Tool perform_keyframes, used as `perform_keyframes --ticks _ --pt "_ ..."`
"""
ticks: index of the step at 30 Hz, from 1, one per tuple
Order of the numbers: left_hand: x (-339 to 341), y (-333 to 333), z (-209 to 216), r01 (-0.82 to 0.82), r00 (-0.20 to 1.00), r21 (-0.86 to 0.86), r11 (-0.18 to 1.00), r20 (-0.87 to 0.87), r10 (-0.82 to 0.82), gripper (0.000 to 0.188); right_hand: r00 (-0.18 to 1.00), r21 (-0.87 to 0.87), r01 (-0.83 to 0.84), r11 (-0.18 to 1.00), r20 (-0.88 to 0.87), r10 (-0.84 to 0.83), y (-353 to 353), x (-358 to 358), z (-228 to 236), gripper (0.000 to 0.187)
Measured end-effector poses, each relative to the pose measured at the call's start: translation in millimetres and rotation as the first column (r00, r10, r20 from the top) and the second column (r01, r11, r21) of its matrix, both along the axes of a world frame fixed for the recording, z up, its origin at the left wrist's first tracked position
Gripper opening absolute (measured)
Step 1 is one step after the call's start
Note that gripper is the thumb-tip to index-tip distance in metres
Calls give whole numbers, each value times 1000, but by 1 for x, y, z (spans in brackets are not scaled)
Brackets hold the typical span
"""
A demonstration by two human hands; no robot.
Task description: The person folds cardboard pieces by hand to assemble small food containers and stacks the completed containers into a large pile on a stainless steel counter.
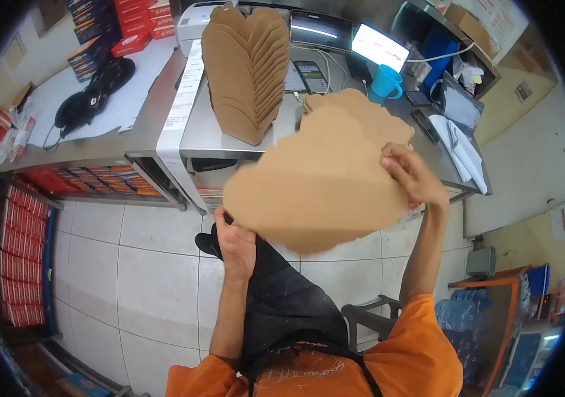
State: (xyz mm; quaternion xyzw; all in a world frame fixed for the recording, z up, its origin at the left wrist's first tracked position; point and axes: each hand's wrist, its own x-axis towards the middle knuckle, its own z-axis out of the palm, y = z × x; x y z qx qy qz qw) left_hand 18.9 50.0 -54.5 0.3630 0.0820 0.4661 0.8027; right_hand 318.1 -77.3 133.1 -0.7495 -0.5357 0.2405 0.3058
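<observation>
A flat brown cardboard blank [319,188] with scalloped, cut-out edges hangs before me, tilted and slightly blurred. At its lower left edge my left hand [236,243] grips it, some fingers hidden behind the sheet. The thumb and fingers of my right hand [416,177] pinch its right side. Behind it, more flat cardboard blanks [355,99] lie on the metal table, partly covered by the held one. To their left rises a nested stack of folded cardboard trays [239,79].
A blue mug [386,83], a lit screen [379,47], phones [310,76] and cables crowd the table's back. On the left counter lies a black cap [97,92] near stacked boxes [140,26]. Red boxes fill a low shelf [24,258]. A dark stool [371,317] stands beside my legs.
</observation>
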Motion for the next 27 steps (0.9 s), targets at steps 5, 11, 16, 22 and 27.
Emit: perform_keyframes --ticks 5,11,16,22,27 --pt "-44 -6 -27 326 943 -56 944 87 -320 90 998 -5 -36 999 59 36 13 -13 -37 17" --pt "-35 -28 26 172 932 -143 975 -298 -208 71 869 505 -62 861 452 -202 31 -92 -69 34" --pt "-28 -30 31 192 966 -38 981 -172 -195 72 974 486 -146 862 226 38 38 -142 -83 37" --pt "-9 -34 42 44 988 -30 999 -147 -48 76 990 372 -141 917 68 125 31 -145 -75 25" --pt "-20 -31 27 -100 936 399 912 -273 222 80 966 459 -260 850 114 234 22 -142 -61 15"
